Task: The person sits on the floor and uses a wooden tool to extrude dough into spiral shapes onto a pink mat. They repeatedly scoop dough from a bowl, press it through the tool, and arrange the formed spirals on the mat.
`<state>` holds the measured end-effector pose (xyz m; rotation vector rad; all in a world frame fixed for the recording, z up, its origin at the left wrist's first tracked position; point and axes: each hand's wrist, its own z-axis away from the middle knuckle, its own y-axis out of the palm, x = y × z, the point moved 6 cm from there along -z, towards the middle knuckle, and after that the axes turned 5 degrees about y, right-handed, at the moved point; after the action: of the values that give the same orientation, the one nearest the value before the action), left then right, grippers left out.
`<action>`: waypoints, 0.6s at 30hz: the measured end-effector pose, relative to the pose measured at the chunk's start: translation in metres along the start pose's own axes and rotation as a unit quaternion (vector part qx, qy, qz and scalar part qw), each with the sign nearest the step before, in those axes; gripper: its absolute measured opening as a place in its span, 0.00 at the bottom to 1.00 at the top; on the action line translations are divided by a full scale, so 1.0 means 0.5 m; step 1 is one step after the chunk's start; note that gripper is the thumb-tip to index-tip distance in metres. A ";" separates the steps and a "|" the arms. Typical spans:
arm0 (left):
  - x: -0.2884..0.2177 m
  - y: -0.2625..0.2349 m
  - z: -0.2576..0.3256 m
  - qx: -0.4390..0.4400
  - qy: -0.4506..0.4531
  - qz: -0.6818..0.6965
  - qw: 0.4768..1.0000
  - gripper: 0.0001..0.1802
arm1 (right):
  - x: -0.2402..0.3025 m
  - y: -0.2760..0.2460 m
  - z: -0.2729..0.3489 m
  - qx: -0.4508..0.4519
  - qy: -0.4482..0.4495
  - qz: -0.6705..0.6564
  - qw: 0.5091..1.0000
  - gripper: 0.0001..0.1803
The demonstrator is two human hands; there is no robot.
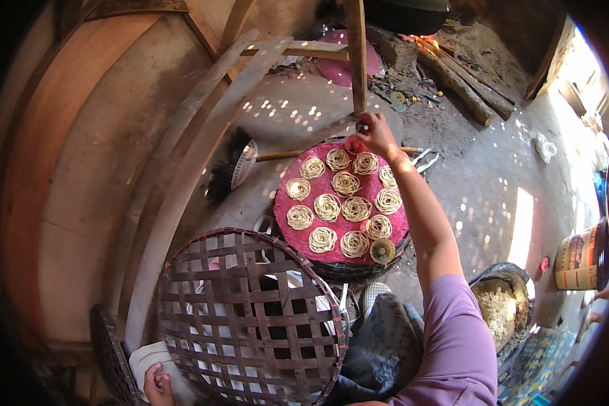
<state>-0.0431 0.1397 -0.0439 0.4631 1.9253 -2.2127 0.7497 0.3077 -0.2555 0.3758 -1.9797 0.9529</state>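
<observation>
A pink cloth (298, 227) with noodle coils (327, 207) is laid over an earthen floor (480, 183). A small dark object (363, 126) is pinched by the right hand (377, 135). The left hand (158, 384) is curled at a woven tray (250, 318).

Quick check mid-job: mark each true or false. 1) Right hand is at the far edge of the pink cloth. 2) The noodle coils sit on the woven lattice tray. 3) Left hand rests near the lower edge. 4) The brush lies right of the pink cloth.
1) True: the right hand reaches the pink cloth's far edge.
2) False: the noodle coils lie on the pink cloth; the woven lattice tray holds none.
3) True: the left hand is there.
4) False: the brush lies left.
</observation>
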 end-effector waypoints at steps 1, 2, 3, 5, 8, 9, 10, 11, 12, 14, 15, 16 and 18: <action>0.002 0.000 0.000 0.001 -0.001 -0.018 1.000 0.19 | 0.000 0.013 0.008 0.039 -0.012 0.047 0.998 0.28; 0.003 0.000 -0.001 0.002 0.000 -0.036 0.999 0.19 | 0.001 0.027 0.019 0.067 -0.027 0.084 0.994 0.28; 0.005 0.001 -0.002 0.004 0.000 -0.054 0.999 0.20 | 0.001 0.044 0.029 0.095 -0.042 0.122 0.987 0.29; 0.009 0.000 -0.004 0.000 -0.015 -0.064 0.998 0.20 | 0.010 0.069 0.043 0.106 -0.089 0.196 0.971 0.28; 0.003 -0.003 -0.007 -0.005 -0.006 -0.084 0.996 0.20 | 0.037 0.050 0.042 0.050 -0.100 0.108 0.988 0.26; 0.000 -0.004 -0.007 -0.002 0.000 -0.092 0.996 0.20 | 0.051 0.025 0.043 0.015 -0.098 0.073 0.992 0.26; -0.003 -0.005 -0.006 -0.005 0.006 -0.095 0.995 0.20 | 0.060 -0.001 0.047 -0.009 -0.057 0.047 0.997 0.25; -0.007 -0.006 -0.004 -0.003 0.010 -0.101 0.995 0.20 | 0.065 -0.017 0.067 0.028 0.014 -0.155 0.987 0.22; -0.010 -0.006 -0.003 -0.002 0.015 -0.105 0.994 0.20 | 0.092 -0.041 0.105 0.067 -0.009 -0.125 0.990 0.22; -0.019 -0.008 0.003 -0.001 0.033 -0.098 0.995 0.21 | 0.135 -0.084 0.211 0.189 0.007 -0.060 0.980 0.22; -0.023 -0.009 0.007 -0.002 0.041 -0.094 0.995 0.21 | 0.166 -0.098 0.282 0.257 -0.021 -0.061 0.964 0.22; -0.030 -0.012 0.010 -0.016 0.064 -0.077 0.995 0.20 | 0.175 -0.108 0.350 0.281 0.026 -0.018 0.959 0.22; -0.024 -0.009 0.016 -0.007 0.019 0.016 1.000 0.17 | 0.215 -0.136 0.459 0.253 -0.016 0.039 0.966 0.22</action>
<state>-0.0343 0.1314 -0.0348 0.5337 1.9360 -2.1840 0.5936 0.1021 -0.2076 0.5997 -1.7700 1.5151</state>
